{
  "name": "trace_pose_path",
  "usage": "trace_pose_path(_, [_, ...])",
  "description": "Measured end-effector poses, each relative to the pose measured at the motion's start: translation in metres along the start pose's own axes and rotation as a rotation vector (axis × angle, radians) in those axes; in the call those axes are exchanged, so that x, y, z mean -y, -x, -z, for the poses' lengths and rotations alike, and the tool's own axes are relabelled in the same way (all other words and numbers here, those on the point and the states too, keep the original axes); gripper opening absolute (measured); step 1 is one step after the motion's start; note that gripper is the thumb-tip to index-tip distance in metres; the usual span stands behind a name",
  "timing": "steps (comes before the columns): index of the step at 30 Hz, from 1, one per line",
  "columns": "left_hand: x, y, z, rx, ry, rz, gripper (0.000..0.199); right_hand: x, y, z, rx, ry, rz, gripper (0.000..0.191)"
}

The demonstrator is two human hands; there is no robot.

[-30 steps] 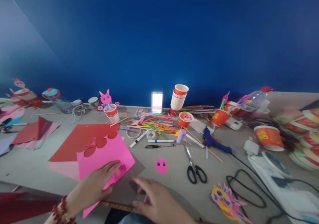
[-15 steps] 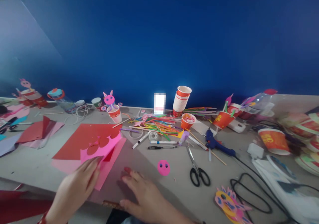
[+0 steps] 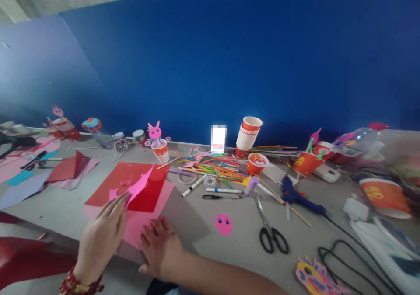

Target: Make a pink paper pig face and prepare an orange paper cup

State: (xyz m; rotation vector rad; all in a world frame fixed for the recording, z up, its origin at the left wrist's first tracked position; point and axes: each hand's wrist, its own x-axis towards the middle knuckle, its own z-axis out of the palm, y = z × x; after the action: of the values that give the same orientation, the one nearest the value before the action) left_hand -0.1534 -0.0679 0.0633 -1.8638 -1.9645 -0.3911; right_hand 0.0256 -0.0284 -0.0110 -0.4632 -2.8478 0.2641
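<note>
My left hand (image 3: 104, 226) pinches a bright pink paper sheet (image 3: 140, 188) with rounded cut-outs, its right part lifted and folded up. Underneath lies a red sheet (image 3: 110, 183), and a light pink sheet (image 3: 139, 220) sticks out below that. Fingers apart and slightly bent, my right hand (image 3: 160, 246) rests at the light pink sheet's near corner and holds nothing. A pink paper circle with two eyes (image 3: 223, 224) lies to its right. Farther right are black-handled scissors (image 3: 269, 230).
Behind are pens (image 3: 225, 191), a tape roll (image 3: 210, 181), a pile of coloured sticks (image 3: 213, 168) and stacked paper cups (image 3: 247, 135). A blue glue gun (image 3: 300, 199) with its cable lies right. The table's near edge (image 3: 62, 236) runs below my left hand.
The bright pink sheet has been lifted and folded leftward, baring more of the red sheet. My right hand has moved left to the light pink corner. The view has shifted left.
</note>
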Motion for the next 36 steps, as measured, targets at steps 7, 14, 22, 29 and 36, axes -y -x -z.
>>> trace_pose_path(7, [0.009, 0.015, -0.049, 0.188, 0.077, -0.001, 0.040, 0.011, 0.027, -0.006, -0.110, 0.020, 0.029, 0.018])
trace_pose_path(14, [-0.002, 0.016, -0.064, 0.350, 0.151, -0.057, 0.046, 0.013, 0.021, -0.006, -0.166, 0.022, 0.017, 0.007])
trace_pose_path(22, [0.006, 0.004, -0.050, 0.605, 0.066, -0.199, 0.050, 0.005, 0.024, -0.010, -0.211, -0.017, 0.014, 0.012])
trace_pose_path(29, [-0.022, -0.026, -0.031, 0.820, -0.179, -0.329, 0.066, 0.003, 0.026, -0.016, -0.195, -0.040, 0.020, 0.013])
trace_pose_path(36, [-0.004, -0.025, -0.039, 0.655, 0.039, -0.398, 0.050, -0.004, 0.033, -0.003, -0.175, -0.124, 0.021, 0.018])
